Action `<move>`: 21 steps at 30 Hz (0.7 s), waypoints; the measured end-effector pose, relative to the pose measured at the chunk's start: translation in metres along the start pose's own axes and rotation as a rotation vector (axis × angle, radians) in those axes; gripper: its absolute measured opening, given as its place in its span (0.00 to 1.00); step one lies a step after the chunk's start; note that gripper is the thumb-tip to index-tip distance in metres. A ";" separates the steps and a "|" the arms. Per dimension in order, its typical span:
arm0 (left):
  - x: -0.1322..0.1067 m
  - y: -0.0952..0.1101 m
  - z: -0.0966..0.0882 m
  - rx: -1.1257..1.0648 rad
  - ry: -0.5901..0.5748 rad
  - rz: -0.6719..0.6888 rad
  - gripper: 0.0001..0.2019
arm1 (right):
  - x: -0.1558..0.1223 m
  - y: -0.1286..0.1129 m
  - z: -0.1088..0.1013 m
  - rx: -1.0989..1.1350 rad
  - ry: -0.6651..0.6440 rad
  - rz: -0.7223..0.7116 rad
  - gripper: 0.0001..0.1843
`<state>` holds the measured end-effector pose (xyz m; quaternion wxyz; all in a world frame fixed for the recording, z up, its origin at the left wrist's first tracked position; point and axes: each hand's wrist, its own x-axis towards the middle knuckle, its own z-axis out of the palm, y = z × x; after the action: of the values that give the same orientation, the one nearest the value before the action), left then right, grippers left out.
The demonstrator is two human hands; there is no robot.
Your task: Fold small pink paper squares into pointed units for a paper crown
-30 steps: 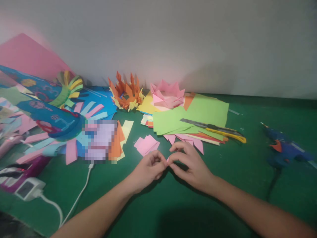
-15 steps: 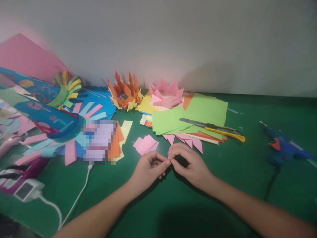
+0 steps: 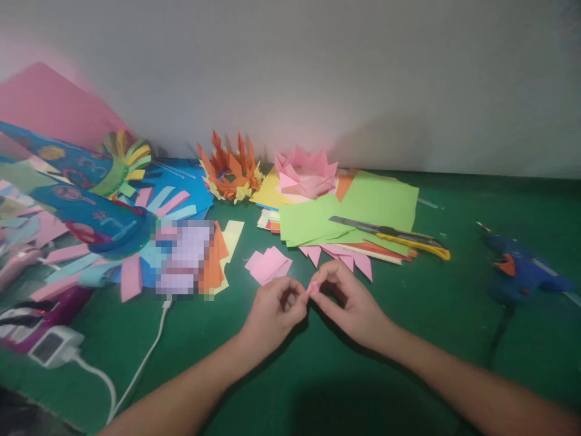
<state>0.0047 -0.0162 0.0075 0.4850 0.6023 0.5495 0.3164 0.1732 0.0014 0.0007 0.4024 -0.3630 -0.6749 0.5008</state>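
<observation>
Small pink paper [image 3: 313,287], pinched by the left hand [image 3: 275,310] and right hand [image 3: 354,304], pink sheets [image 3: 270,265] just beyond the left, could crease crookedly if either grip slips.

This looks like a papercraft corner, though whether in a home, classroom or small workshop is unclear. A green worktop [image 3: 440,321] against a plain pale wall [image 3: 290,72] carries light-green paper sheets [image 3: 385,200], a yellow-handled cutter [image 3: 390,234], a blue glue gun [image 3: 529,269], folded-paper crowns in orange [image 3: 233,165] and pink, and a decorated blue paper cone [image 3: 111,221].
</observation>
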 end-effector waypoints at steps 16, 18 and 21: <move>0.002 0.004 0.002 0.142 -0.002 0.128 0.05 | 0.004 -0.003 -0.004 0.172 -0.021 0.175 0.10; 0.001 0.004 0.001 0.206 0.009 0.176 0.05 | 0.006 -0.003 -0.005 0.181 -0.015 0.194 0.11; 0.001 0.001 0.000 0.262 0.012 0.209 0.05 | 0.006 -0.003 -0.006 0.194 -0.010 0.217 0.13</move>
<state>0.0056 -0.0152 0.0087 0.3634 0.7124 0.5231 0.2945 0.1757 0.0086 0.0054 0.3755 -0.3907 -0.5821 0.6062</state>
